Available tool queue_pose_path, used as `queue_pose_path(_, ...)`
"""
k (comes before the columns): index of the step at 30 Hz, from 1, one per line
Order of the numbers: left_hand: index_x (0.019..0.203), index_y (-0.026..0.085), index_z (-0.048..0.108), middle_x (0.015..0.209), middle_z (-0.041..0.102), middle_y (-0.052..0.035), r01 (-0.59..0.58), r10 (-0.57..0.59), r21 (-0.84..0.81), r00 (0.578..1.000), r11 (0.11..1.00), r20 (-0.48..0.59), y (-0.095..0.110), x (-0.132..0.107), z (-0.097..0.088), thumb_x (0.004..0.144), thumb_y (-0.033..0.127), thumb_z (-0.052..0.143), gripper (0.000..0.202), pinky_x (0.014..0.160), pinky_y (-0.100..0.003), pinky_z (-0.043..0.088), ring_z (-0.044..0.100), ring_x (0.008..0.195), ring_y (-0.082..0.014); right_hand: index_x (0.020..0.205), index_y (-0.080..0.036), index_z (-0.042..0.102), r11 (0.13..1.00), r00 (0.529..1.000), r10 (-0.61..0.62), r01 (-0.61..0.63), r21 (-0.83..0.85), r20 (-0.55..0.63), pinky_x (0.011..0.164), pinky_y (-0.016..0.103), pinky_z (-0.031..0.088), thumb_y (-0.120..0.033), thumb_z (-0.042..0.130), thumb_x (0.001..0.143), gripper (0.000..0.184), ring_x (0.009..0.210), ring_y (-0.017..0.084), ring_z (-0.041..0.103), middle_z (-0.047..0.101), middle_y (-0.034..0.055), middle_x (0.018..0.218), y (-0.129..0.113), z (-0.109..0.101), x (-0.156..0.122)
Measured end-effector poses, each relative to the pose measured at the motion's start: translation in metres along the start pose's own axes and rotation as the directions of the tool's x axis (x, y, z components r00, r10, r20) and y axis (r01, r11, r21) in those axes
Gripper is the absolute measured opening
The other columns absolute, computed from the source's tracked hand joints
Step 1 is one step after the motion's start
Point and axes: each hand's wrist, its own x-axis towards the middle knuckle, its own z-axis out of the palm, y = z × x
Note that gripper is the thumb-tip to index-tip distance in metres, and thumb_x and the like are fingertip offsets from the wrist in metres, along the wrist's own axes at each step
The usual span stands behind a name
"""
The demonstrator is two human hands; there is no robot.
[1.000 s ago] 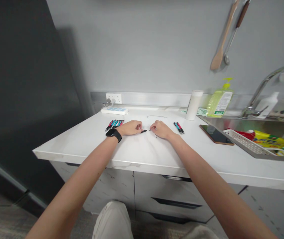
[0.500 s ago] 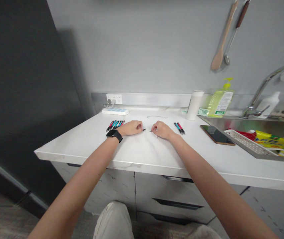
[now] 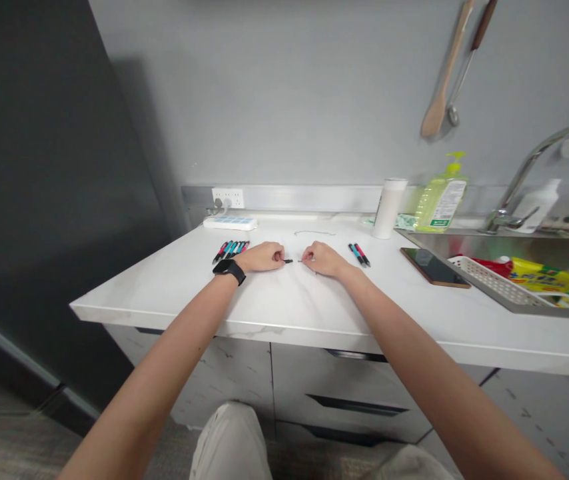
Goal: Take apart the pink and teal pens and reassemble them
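1. Against half a second ago, I see a slightly narrower gap between the black piece [image 3: 288, 261] and the thin piece [image 3: 299, 261]; I judge them nearly aligned, unjoined.
2. Left hand [image 3: 268, 256]: fingertips pinched together on the black piece. Right hand [image 3: 320, 257]: likewise on the thin piece.
3. Both pieces sit between the counter's [image 3: 274, 300] front and back edges. Black: short, slim, roughly level. Thin: detail too small.

Diffuse light brightens the counter [image 3: 284, 300], a soft shadow darkening the wall [image 3: 289, 107].
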Motion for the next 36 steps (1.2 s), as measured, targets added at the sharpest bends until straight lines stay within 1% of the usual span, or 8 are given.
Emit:
queue_pose_path(3, 0.086, 0.016, 0.061, 0.083, 0.064, -0.0055, -0.009, 0.009, 0.017, 1.000, 1.000, -0.005, -0.001, 0.001, 0.001, 0.077, 0.029, 0.050, 0.019, 0.070, -0.026, 0.044, 0.059, 0.075, -0.0169, 0.087, -0.016, 0.072, 1.000, 1.000, -0.007, 0.007, 0.015, -0.012, 0.081, 0.022, 0.043, -0.020, 0.057, 0.081, 0.017, 0.085, 0.016, 0.061, 0.066, 0.0095, 0.096, -0.001, -0.001, -0.001)
queue_pose_path(7, 0.092, 0.015, 0.060, 0.085, 0.064, -0.0061, -0.028, 0.031, 0.036, 0.997, 0.999, -0.068, -0.003, 0.004, 0.003, 0.082, 0.027, 0.045, 0.021, 0.074, -0.028, 0.045, 0.058, 0.077, -0.0176, 0.084, -0.016, 0.070, 0.993, 0.999, 0.021, -0.016, 0.117, -0.045, 0.076, 0.022, 0.043, -0.015, 0.056, 0.080, 0.015, 0.081, 0.015, 0.061, 0.069, 0.0065, 0.090, -0.002, -0.006, -0.002)
queue_pose_path(11, 0.098, 0.014, 0.060, 0.092, 0.064, -0.0083, -0.059, 0.065, 0.050, 0.989, 0.997, -0.134, -0.005, 0.006, 0.004, 0.084, 0.026, 0.045, 0.024, 0.080, -0.031, 0.045, 0.059, 0.084, -0.0192, 0.084, -0.015, 0.069, 0.964, 0.991, 0.038, -0.002, 0.266, -0.132, 0.073, 0.021, 0.044, -0.010, 0.055, 0.079, 0.016, 0.077, 0.013, 0.062, 0.071, 0.0052, 0.084, -0.002, -0.010, -0.001)
queue_pose_path(14, 0.097, 0.015, 0.061, 0.096, 0.064, -0.0089, -0.088, 0.098, 0.067, 0.980, 0.994, -0.173, -0.005, 0.006, 0.003, 0.085, 0.026, 0.045, 0.023, 0.084, -0.032, 0.045, 0.059, 0.089, -0.0202, 0.082, -0.014, 0.068, 0.945, 0.981, 0.040, 0.025, 0.326, -0.192, 0.072, 0.022, 0.045, -0.011, 0.057, 0.078, 0.013, 0.075, 0.013, 0.063, 0.071, 0.0054, 0.082, 0.000, -0.010, 0.001)
queue_pose_path(16, 0.097, 0.016, 0.061, 0.096, 0.063, -0.0083, -0.096, 0.107, 0.066, 0.976, 0.993, -0.190, -0.004, 0.005, 0.002, 0.086, 0.026, 0.044, 0.023, 0.085, -0.032, 0.045, 0.058, 0.090, -0.0200, 0.080, -0.014, 0.069, 0.941, 0.977, 0.045, 0.028, 0.337, -0.208, 0.071, 0.022, 0.045, -0.011, 0.058, 0.077, 0.012, 0.075, 0.014, 0.063, 0.071, 0.0055, 0.080, 0.002, -0.009, 0.002)
queue_pose_path(23, 0.097, 0.015, 0.060, 0.094, 0.063, -0.0077, -0.114, 0.123, 0.051, 0.971, 0.992, -0.205, 0.002, 0.004, 0.002, 0.087, 0.027, 0.045, 0.022, 0.084, -0.033, 0.045, 0.058, 0.088, -0.0195, 0.079, -0.015, 0.069, 0.929, 0.978, 0.048, 0.031, 0.369, -0.203, 0.070, 0.022, 0.046, -0.010, 0.057, 0.077, 0.013, 0.072, 0.013, 0.063, 0.071, 0.0045, 0.077, 0.004, -0.006, 0.003)
queue_pose_path(27, 0.097, 0.015, 0.060, 0.095, 0.063, -0.0078, -0.122, 0.130, 0.050, 0.971, 0.991, -0.199, 0.003, 0.005, 0.002, 0.087, 0.028, 0.045, 0.022, 0.084, -0.033, 0.045, 0.058, 0.088, -0.0195, 0.080, -0.014, 0.069, 0.929, 0.978, 0.050, 0.030, 0.368, -0.204, 0.070, 0.022, 0.046, -0.010, 0.058, 0.077, 0.013, 0.071, 0.013, 0.063, 0.071, 0.0047, 0.077, 0.003, -0.007, 0.003)
queue_pose_path(36, 0.097, 0.016, 0.060, 0.092, 0.063, -0.0070, -0.135, 0.142, 0.050, 0.969, 0.990, -0.202, 0.005, 0.005, 0.002, 0.085, 0.029, 0.047, 0.022, 0.081, -0.033, 0.046, 0.058, 0.085, -0.0190, 0.079, -0.014, 0.069, 0.933, 0.973, -0.013, 0.094, 0.347, -0.229, 0.068, 0.022, 0.045, -0.010, 0.057, 0.077, 0.013, 0.069, 0.012, 0.061, 0.069, 0.0041, 0.074, 0.001, -0.008, 0.002)
